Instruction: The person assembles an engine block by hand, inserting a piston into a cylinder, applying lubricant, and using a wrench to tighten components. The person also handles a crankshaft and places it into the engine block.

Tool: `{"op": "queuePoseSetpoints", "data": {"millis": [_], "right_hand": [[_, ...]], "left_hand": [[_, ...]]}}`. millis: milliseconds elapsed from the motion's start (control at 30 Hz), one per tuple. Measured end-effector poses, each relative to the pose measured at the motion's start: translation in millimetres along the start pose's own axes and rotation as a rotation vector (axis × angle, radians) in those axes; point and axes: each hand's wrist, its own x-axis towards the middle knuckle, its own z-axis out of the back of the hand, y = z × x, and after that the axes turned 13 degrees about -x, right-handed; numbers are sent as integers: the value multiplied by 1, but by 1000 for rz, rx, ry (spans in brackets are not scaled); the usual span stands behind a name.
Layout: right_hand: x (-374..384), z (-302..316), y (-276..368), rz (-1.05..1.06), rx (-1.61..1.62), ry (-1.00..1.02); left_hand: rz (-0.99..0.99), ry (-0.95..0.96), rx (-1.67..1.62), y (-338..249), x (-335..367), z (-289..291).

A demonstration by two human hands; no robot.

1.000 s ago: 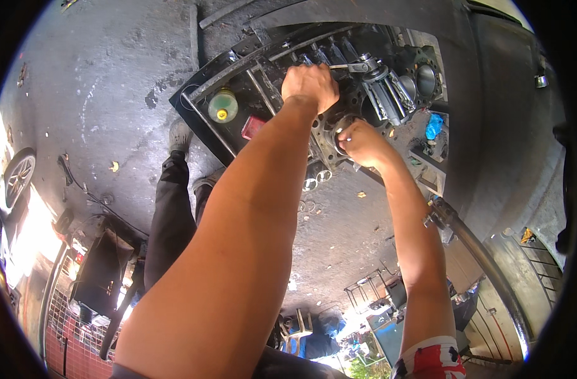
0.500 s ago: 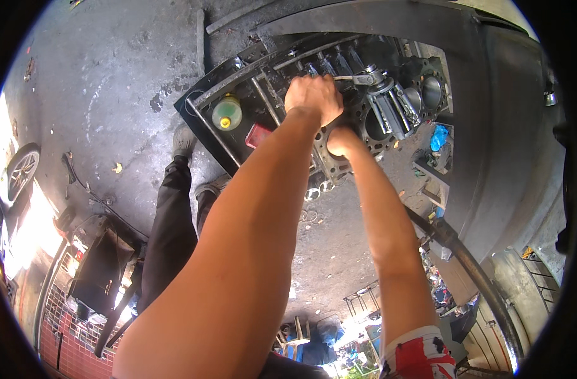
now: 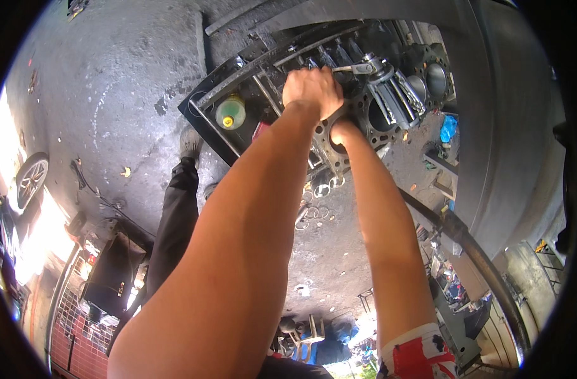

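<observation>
My left hand (image 3: pixel 312 90) is closed in a fist at the far side of a metal engine block (image 3: pixel 329 155). Its fingertips are out of sight, and what it grips cannot be made out. Close to its knuckles ends the bar handle (image 3: pixel 348 69) of a metal tool with long parallel bars (image 3: pixel 396 98), which lies across the block's top. My right hand (image 3: pixel 344 132) reaches down into an open cylinder bore of the block, its fingers hidden inside. To the right of it shows another dark bore (image 3: pixel 380 117).
A bottle of green liquid with a yellow cap (image 3: pixel 230 112) stands on the black metal stand (image 3: pixel 200 120), near a red box (image 3: pixel 260 130). Several thin metal rings (image 3: pixel 322 191) lie below the block. A blue plastic scrap (image 3: pixel 449 129) and a large dark metal panel (image 3: pixel 497 126) are rightward.
The view has shifted slightly, showing more of the rings. My left hand stays at the block's far side, and my right hand remains in the bore.
</observation>
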Motion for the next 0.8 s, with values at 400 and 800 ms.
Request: {"op": "queuePoseSetpoints", "data": {"millis": [400,800], "right_hand": [[-179,105,-15,-184,638,173],[-222,29,12,-546,2149,-122]], "left_hand": [[-48,-46,22,4,1,-7],[-52,-37,19,1,2,-3]]}}
